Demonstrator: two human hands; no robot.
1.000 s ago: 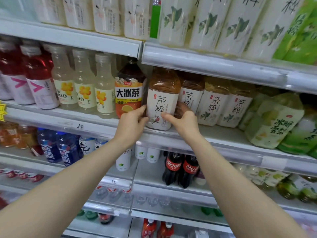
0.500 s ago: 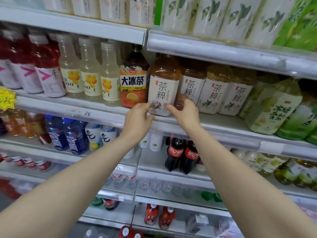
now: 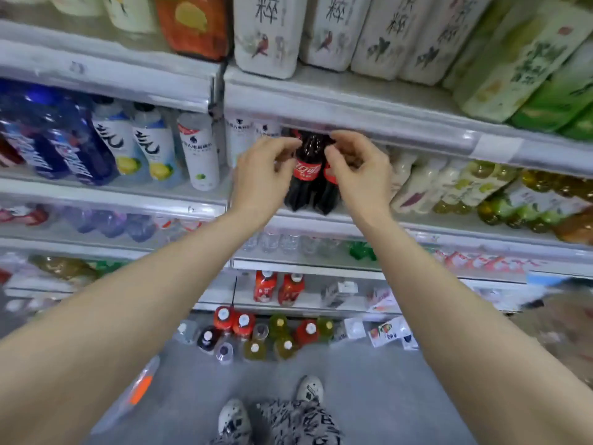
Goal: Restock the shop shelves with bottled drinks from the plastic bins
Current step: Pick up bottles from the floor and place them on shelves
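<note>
Two dark cola bottles with red labels stand side by side on a middle shelf, the left cola bottle (image 3: pixel 305 170) and the right cola bottle (image 3: pixel 328 195). My left hand (image 3: pixel 261 175) has its thumb and curled fingers at the left cola bottle's neck. My right hand (image 3: pixel 362 175) curls round the top of the right cola bottle and hides its cap. One shelf above stands the white-labelled tea bottle (image 3: pixel 266 36) with a bird on it.
The shelf rail (image 3: pixel 401 126) hangs just above my fingers. White cans (image 3: pixel 199 152) stand to the left, pale and green bottles (image 3: pixel 455 184) to the right. Several loose bottles (image 3: pixel 256 335) stand on the grey floor ahead of my shoes (image 3: pixel 234 419).
Both hands let go of the tea bottle on the upper shelf and dropped one shelf to the cola bottles. My view tilted down, so the floor now shows.
</note>
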